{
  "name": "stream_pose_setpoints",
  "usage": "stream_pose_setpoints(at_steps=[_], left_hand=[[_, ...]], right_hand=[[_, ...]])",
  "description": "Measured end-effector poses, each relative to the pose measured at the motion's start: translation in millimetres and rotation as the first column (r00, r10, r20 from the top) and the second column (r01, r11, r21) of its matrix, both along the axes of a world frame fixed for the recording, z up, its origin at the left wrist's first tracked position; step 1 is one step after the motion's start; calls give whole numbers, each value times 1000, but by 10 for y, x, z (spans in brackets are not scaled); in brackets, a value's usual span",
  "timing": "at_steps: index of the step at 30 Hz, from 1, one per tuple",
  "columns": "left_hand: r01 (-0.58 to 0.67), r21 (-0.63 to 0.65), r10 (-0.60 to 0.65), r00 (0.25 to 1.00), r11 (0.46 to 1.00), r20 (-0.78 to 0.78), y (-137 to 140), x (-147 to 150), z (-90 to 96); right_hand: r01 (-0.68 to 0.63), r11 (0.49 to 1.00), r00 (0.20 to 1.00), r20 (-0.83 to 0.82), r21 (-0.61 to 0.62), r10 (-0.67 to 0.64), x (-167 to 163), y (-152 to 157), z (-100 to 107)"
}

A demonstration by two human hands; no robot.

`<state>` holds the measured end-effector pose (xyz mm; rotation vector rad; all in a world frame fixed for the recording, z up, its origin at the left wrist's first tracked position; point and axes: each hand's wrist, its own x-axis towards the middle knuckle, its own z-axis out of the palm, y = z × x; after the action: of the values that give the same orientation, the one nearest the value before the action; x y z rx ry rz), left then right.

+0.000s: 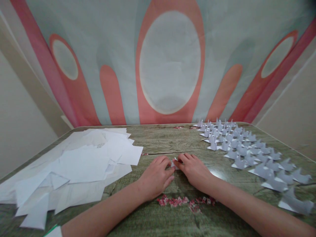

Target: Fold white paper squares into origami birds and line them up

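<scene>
Near the middle of the table, a small folded white paper [175, 165] is held between both hands. My left hand [158, 174] pinches its left side, fingers closed and curled. On the other side, my right hand [194, 169] grips it between thumb and bent fingers. Much of the folded paper is hidden by the fingers, so its full shape cannot be made out. To the right stand many folded white paper birds [239, 149], set out in slanting rows.
A wide, overlapping pile of white paper sheets [84, 164] covers the table's left side. The wood-patterned tabletop [158, 140] has printed pink flowers [174, 200] near its front. A patterned curtain [170, 62] hangs behind the far edge, with walls at both sides.
</scene>
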<state>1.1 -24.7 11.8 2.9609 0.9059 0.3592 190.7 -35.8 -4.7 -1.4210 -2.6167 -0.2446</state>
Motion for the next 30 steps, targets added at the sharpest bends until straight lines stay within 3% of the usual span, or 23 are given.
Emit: stream_pose_setpoints(at_steps=[4,9,18,24,30], left_hand=[[-8,-9,8,999,1000,53,-2,-7,-50],[14,-36,-9,991,999,132,37,-14,-124],[31,-111,-6,976,993,220,81,-32,-169],[-52,-242,126,946,969,298,98,-29,-170],[-79,-265,172,921,961,350,102,-27,-192]], right_hand=[[5,1000,967,-253,-15,-9,68,63,-155],[63,991,822,-557,-115,-117,122,124,-266],[73,984,813,-562,-163,-154,61,77,-204],[73,980,784,-596,-186,-171,67,80,-222],[100,965,665,-705,-243,-246,90,121,-285]])
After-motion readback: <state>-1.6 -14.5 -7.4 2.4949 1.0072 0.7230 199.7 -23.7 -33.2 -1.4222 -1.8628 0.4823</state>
